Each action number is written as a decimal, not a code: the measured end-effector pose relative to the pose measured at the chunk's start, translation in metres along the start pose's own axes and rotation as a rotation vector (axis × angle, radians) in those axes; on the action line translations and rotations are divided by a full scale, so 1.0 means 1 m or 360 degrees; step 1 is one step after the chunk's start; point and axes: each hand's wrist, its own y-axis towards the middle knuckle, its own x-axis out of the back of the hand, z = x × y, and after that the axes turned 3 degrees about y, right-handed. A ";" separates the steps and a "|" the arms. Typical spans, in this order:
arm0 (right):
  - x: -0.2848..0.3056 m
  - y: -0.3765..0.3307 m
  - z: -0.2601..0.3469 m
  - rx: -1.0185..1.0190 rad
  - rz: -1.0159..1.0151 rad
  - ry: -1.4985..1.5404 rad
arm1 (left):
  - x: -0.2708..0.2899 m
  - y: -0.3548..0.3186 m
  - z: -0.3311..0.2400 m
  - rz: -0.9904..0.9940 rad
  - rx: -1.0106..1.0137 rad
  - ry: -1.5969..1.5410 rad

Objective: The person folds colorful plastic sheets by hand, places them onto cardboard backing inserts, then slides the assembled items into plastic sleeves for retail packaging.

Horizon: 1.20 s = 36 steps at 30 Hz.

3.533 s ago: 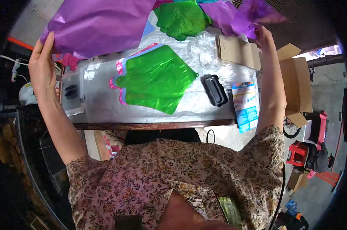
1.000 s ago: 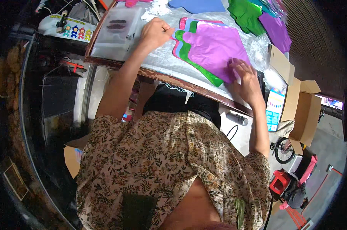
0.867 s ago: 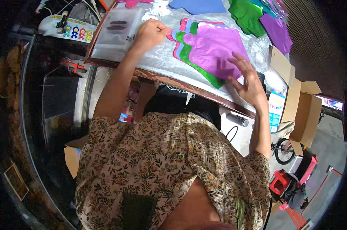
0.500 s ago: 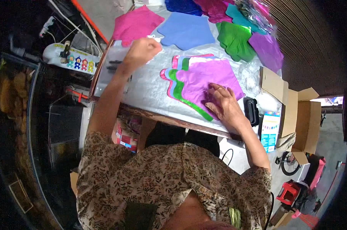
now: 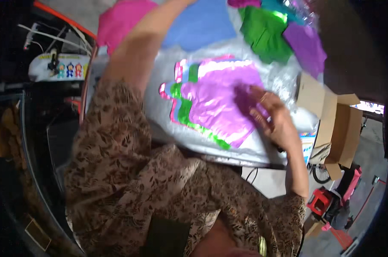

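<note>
A fanned stack of flat, shiny foil shapes lies on the silvery table cover, its scalloped edges offset. The purple foil shape [image 5: 222, 96] is on top, with green [image 5: 184, 112], blue and pink edges showing under it. My right hand [image 5: 275, 113] is over the purple shape's right side, fingers apart and slightly bent, casting a shadow. Contact with the foil cannot be made out. My left arm stretches across the far left, over the blue foil shape [image 5: 207, 25] and beside the pink one [image 5: 121, 23]; that hand is beyond the top edge.
A crumpled green foil shape [image 5: 267, 36] and another purple one [image 5: 307, 47] lie at the far right, near teal foil and clear plastic. An open cardboard box [image 5: 341, 128] stands right of the table. A printed skateboard deck [image 5: 59, 67] is at the left.
My left hand has reached far forward and out of the picture. My right hand has shifted toward the stack's right edge and looks lifted. The view has tilted and moved closer.
</note>
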 end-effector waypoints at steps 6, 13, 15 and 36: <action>-0.009 0.021 0.004 -0.0051 -0.0100 0.0229 | -0.060 0.028 0.038 -0.0006 0.0099 0.0018; -0.033 0.040 0.011 0.0249 0.0116 -0.0095 | -0.024 0.014 0.053 0.0514 0.0719 -0.0276; -0.026 0.042 0.010 0.0254 0.0100 -0.0096 | -0.020 0.019 0.054 0.0756 0.0827 -0.0434; -0.026 0.356 -0.097 0.0305 -0.0424 -0.0273 | -0.041 0.030 0.079 0.0072 0.0039 -0.0467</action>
